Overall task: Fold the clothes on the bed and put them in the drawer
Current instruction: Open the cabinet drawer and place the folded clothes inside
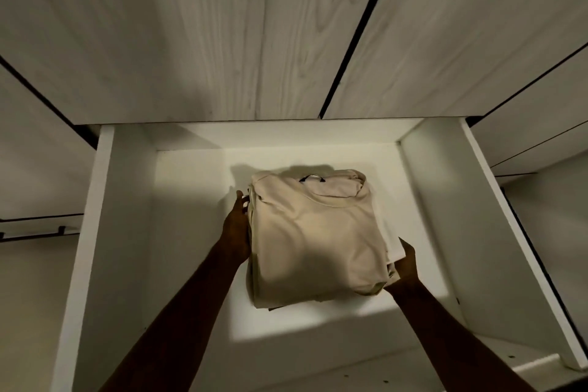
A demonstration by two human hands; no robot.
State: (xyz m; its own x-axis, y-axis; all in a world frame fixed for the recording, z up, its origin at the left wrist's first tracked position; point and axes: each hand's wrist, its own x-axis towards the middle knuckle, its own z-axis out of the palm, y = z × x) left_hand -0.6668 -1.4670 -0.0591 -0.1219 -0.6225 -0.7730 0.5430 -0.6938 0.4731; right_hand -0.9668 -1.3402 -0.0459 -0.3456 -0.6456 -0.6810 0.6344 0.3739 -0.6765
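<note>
A folded stack of clothes point(315, 239) with a beige shirt on top sits inside the open white drawer point(101, 200), near its middle. My left hand point(237, 229) lies flat against the stack's left side, fingers straight. At the near right corner my right hand point(405, 264) holds the stack, with fingers curled under a white layer that shows beneath the beige shirt. Whether the stack rests on the drawer floor or hangs just above it I cannot tell.
Pale wood-grain cabinet doors point(222, 35) rise right behind the drawer. Closed drawer fronts point(541, 124) flank it on the right, and one with a dark handle point(35, 232) on the left. The drawer floor around the stack is bare white.
</note>
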